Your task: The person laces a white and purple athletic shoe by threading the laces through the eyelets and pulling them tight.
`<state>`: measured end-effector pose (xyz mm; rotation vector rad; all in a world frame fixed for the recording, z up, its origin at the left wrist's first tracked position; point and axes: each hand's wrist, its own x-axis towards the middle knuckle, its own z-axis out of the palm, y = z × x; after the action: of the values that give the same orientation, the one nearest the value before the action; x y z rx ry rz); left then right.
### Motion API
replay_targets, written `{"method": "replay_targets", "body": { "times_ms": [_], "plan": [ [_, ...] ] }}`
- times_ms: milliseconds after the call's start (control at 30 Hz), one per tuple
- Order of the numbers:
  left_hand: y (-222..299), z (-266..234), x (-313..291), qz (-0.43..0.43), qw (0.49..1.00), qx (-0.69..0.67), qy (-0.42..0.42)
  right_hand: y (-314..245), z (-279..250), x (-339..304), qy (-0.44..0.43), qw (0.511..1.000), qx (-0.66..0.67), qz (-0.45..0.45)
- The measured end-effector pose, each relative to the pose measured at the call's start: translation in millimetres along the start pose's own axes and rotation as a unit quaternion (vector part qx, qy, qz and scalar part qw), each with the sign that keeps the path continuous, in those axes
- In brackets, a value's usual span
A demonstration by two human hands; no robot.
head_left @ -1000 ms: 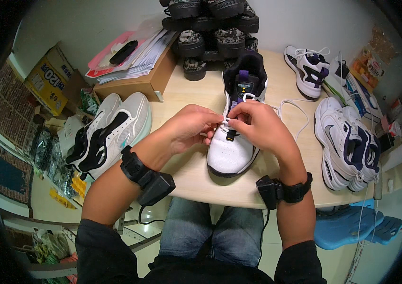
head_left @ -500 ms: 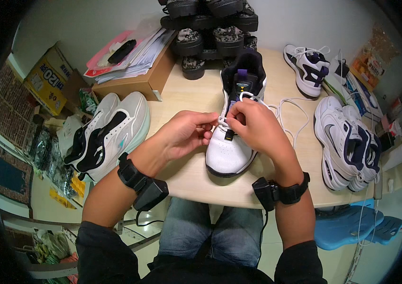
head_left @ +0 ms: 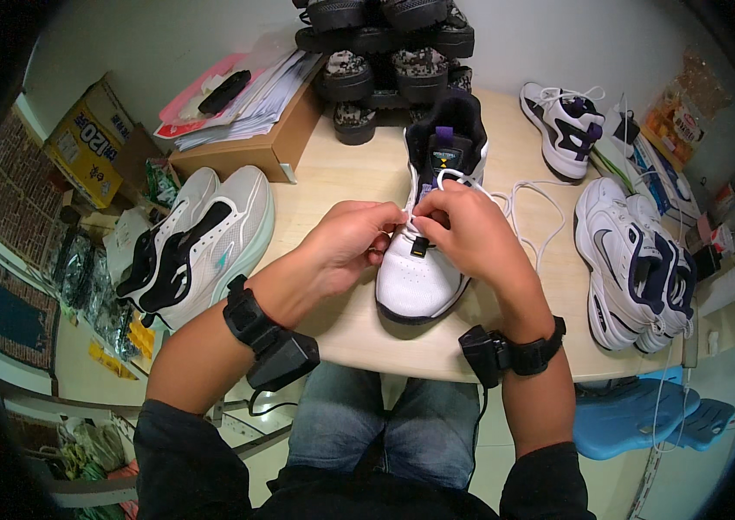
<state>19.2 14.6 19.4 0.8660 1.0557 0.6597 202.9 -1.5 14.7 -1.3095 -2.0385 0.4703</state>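
A white sneaker (head_left: 420, 279) with a black lining and a purple tab stands on the table in front of me, its toe toward me. My left hand (head_left: 348, 234) comes in from the left with thumb and index finger pinched on the white shoelace (head_left: 410, 214) low on the shoe's front. Facing it, my right hand (head_left: 471, 230) is closed on the same lace, its fingertips almost touching the left ones. Part of the lacing is hidden behind my right hand. A long loose end of lace curls on the table to the right.
Pale grey running shoes (head_left: 227, 227) stand at the left. White-and-navy sneakers (head_left: 617, 260) sit at the right edge, another laced sneaker (head_left: 560, 130) behind them. At the back are stacked camouflage shoes (head_left: 421, 74) and a cardboard box (head_left: 285, 143) under papers. A blue chair (head_left: 636, 420) is below.
My left hand has moved slightly right and up, and its thumb and finger have closed on the lace at the shoe's front. My right hand has hardly moved.
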Motion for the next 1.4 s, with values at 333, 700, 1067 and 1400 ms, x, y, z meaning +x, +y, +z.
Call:
{"method": "replay_targets", "body": {
  "times_ms": [333,700,1067,1400],
  "plan": [
    [-1,-6,-3,0.004,0.998,-0.042,-0.056,-5,-3,1,-0.02,0.999,-0.017,0.037],
    [-4,-7,-4,0.138,0.984,0.104,-0.036,3,-17,0,-0.076,0.982,0.17,0.034],
    [15,-17,2,0.385,0.806,0.449,-0.038,3,-36,-4,-0.055,0.95,0.296,0.084],
    [25,-2,6,0.424,0.722,0.542,-0.073,9,-51,-7,0.038,0.926,0.374,0.028]
  ]
}}
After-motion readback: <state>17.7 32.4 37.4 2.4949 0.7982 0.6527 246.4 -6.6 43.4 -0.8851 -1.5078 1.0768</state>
